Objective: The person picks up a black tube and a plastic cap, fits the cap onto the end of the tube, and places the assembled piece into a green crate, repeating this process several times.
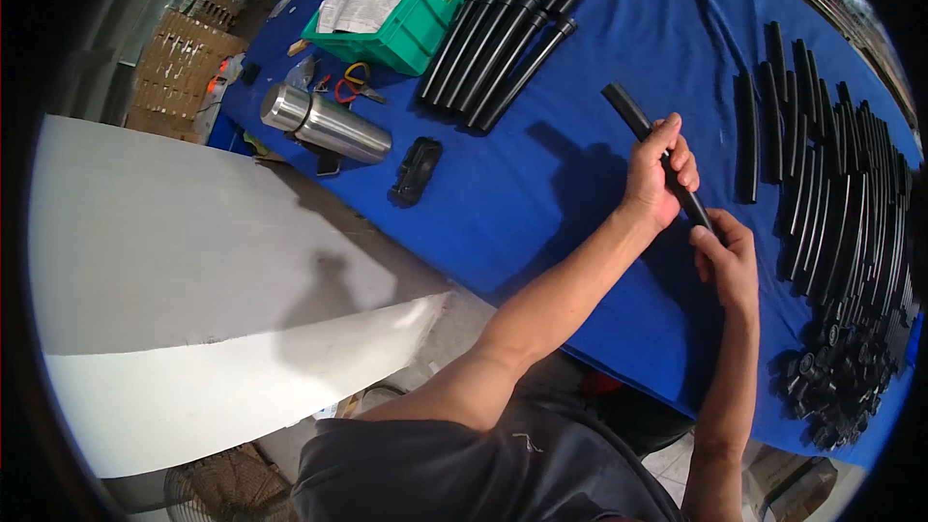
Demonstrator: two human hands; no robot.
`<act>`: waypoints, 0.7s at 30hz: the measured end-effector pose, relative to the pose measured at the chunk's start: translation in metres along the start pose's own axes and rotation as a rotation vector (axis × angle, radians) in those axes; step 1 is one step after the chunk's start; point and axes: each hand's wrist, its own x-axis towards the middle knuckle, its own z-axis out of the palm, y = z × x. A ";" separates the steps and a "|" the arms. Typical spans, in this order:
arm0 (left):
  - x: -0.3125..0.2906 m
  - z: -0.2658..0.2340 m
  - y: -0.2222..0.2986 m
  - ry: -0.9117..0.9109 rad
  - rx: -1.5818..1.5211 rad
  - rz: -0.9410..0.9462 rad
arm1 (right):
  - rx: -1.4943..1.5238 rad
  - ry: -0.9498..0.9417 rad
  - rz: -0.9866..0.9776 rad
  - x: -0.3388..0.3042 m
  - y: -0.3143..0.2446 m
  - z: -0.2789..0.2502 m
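Gripping a black tube (640, 123) above the blue table (580, 184), both hands are clenched on it in the head view. The left hand (657, 174) wraps the tube's middle; the right hand (727, 256) pinches its near end. The far end points up-left, free. Right of the hands lie rows of short black tubes (831, 184), with small black caps (836, 377) heaped near them. Far left: longer black tubes (507, 34), a green bin (425, 14), a steel flask (324, 124).
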 end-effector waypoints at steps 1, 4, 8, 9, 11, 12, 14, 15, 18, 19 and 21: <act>0.002 0.000 -0.002 0.010 -0.007 -0.011 | -0.265 0.161 -0.267 -0.002 0.002 0.007; 0.008 -0.004 -0.008 0.079 -0.042 -0.007 | -0.843 0.449 -0.617 -0.001 0.009 0.018; 0.005 0.000 -0.001 0.162 0.007 0.039 | -0.943 0.560 -0.811 0.012 0.009 0.028; 0.007 0.003 -0.005 0.096 -0.056 -0.027 | -0.924 0.545 -0.789 0.001 0.007 0.018; 0.007 -0.004 -0.001 0.105 0.016 0.011 | -0.829 0.483 -0.756 0.004 0.015 0.018; 0.006 -0.003 -0.001 0.081 0.016 0.031 | -0.776 0.473 -0.762 0.007 0.014 0.017; 0.000 0.001 0.003 0.139 0.026 0.081 | -0.778 0.504 -0.721 0.010 0.016 0.026; 0.002 -0.007 0.006 0.098 0.027 0.082 | -0.764 0.494 -0.730 0.009 0.014 0.027; 0.007 -0.007 -0.001 0.083 0.066 0.073 | -0.777 0.495 -0.754 0.005 0.015 0.018; 0.006 -0.006 -0.001 0.067 0.067 0.073 | -0.811 0.490 -0.722 0.005 0.017 0.019; 0.005 -0.004 -0.004 0.082 0.058 0.068 | -0.809 0.469 -0.679 0.003 0.019 0.017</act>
